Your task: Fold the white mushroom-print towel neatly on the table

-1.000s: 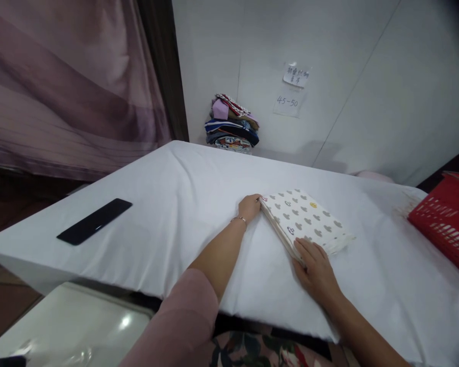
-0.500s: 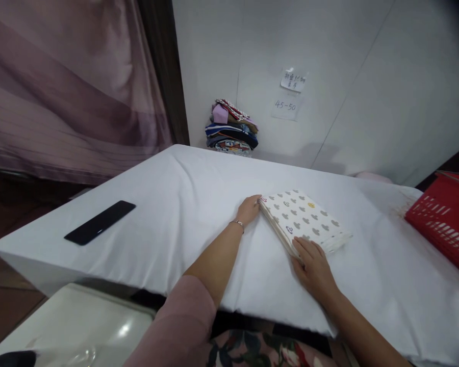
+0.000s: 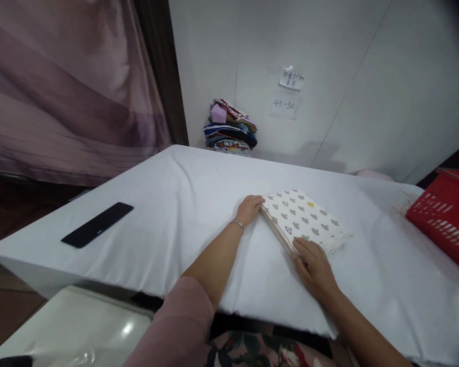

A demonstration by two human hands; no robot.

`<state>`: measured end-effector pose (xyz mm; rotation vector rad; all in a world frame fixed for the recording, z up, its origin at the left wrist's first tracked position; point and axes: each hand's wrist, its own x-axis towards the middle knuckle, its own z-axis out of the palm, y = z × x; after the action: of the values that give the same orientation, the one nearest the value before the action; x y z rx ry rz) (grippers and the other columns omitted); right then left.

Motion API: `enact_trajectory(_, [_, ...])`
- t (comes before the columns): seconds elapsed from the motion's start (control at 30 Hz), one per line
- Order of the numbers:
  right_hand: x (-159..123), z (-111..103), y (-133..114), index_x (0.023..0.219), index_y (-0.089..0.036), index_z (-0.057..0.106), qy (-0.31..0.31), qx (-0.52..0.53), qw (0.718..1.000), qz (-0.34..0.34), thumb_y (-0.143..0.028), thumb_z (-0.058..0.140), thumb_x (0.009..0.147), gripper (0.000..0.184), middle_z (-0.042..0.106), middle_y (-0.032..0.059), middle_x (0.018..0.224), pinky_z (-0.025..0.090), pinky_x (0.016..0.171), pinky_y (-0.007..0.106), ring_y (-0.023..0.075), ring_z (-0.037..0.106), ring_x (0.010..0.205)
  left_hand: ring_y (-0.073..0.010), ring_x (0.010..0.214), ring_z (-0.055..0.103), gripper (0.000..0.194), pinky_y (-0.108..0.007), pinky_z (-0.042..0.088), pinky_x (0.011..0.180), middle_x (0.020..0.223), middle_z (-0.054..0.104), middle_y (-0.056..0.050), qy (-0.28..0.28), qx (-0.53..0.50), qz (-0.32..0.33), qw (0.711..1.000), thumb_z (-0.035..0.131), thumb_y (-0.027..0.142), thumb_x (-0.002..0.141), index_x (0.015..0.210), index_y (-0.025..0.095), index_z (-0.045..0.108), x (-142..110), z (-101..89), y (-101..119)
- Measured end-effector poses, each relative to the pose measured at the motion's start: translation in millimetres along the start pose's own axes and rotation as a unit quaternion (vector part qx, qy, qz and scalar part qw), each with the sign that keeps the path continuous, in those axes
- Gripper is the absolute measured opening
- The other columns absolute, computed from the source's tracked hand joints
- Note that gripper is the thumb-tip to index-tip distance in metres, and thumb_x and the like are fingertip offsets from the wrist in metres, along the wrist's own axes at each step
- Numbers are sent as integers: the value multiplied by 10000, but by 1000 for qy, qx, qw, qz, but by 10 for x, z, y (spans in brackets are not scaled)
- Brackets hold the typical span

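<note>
A folded white cloth (image 3: pixel 300 211) printed with grey mouse-head shapes lies on the white-covered table (image 3: pixel 168 219). Its layers show along the left edge, and a loose edge sticks out at the right. My left hand (image 3: pixel 249 210), with a bracelet at the wrist, holds the cloth's left corner, fingertips over the top. At the near corner, my right hand (image 3: pixel 316 267) grips the folded edge, fingers on top and thumb at the side. Undersides of both grips are hidden.
A black phone-like slab (image 3: pixel 97 224) lies at the table's left. Folded fabrics (image 3: pixel 231 127) are stacked by the wall at the back. A red perforated basket (image 3: pixel 443 214) stands at the right edge. Below left is a pale glossy seat (image 3: pixel 80 318).
My left fingers have shifted slightly forward over the cloth's corner. My right hand stays almost where it was, and the cloth has barely moved.
</note>
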<state>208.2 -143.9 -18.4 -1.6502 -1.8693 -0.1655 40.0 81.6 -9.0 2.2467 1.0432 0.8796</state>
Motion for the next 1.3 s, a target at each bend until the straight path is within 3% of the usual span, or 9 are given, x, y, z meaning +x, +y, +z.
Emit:
enact_trajectory(0.17, [-10, 18, 50, 1097, -247, 637, 58, 24, 998, -23, -247, 523, 879, 245, 673, 72, 1136, 438, 975, 480, 244, 612, 1061, -175, 1234, 439, 341, -346, 408, 1026, 1288, 584, 25, -8, 48, 16, 999, 421, 151, 898, 1089, 279, 673, 22, -9, 8])
enact_trajectory(0.3, [-11, 22, 75, 1074, -234, 632, 82, 31, 995, -51, -195, 562, 855, 233, 679, 71, 1103, 466, 942, 478, 239, 625, 1025, -168, 1183, 485, 305, -327, 428, 1006, 1234, 617, 7, 29, 42, 34, 998, 449, 121, 883, 1010, 251, 694, 40, 20, -9])
enact_trajectory(0.47, [-11, 25, 70, 1042, -238, 627, 88, 32, 994, -53, -177, 567, 849, 211, 680, 76, 1088, 464, 938, 492, 245, 625, 1018, -160, 1149, 523, 268, -314, 437, 994, 1214, 619, 7, 65, 6, 2, 998, 479, 137, 881, 984, 258, 695, 21, 34, -27])
enact_trajectory(0.73, [-17, 25, 68, 1074, -235, 613, 61, 21, 996, -59, -186, 547, 853, 236, 662, 85, 1130, 435, 963, 509, 255, 611, 1051, -170, 1114, 547, 286, -329, 452, 977, 1194, 628, -2, 37, 13, 3, 999, 472, 126, 867, 996, 246, 698, -15, 20, -84])
enact_trajectory(0.93, [4, -11, 33, 1152, -238, 588, 48, 9, 997, -63, -171, 530, 853, 311, 640, 89, 1168, 430, 967, 492, 247, 586, 1088, -198, 1214, 464, 451, -391, 404, 1026, 1230, 619, -13, 48, 75, 103, 991, 453, -8, 746, 1061, 228, 674, -20, 37, 33])
enact_trajectory(1.03, [29, -28, 13, 1149, -240, 588, 47, 13, 997, -62, -161, 523, 854, 312, 638, 90, 1163, 436, 956, 484, 239, 582, 1085, -202, 1189, 499, 464, -436, 379, 1031, 1211, 638, -3, 11, 83, 152, 985, 450, -6, 736, 1052, 248, 676, -30, 101, 114])
enact_trajectory(1.13, [42, -41, -22, 1125, -237, 603, 49, 31, 997, -53, -145, 519, 849, 303, 643, 94, 1150, 442, 947, 474, 232, 580, 1082, -184, 1101, 572, 431, -437, 375, 1025, 1099, 692, 5, -17, 67, 149, 986, 435, -6, 739, 950, 258, 703, -30, 149, 147])
enact_trajectory(1.3, [85, -109, -34, 995, -259, 674, 29, 119, 992, 18, -198, 536, 850, 210, 676, 71, 1109, 467, 931, 450, 230, 601, 1064, -195, 1101, 583, 420, -453, 367, 1028, 1073, 704, 1, -8, 45, 136, 990, 423, -11, 737, 907, 247, 708, -9, 154, 114])
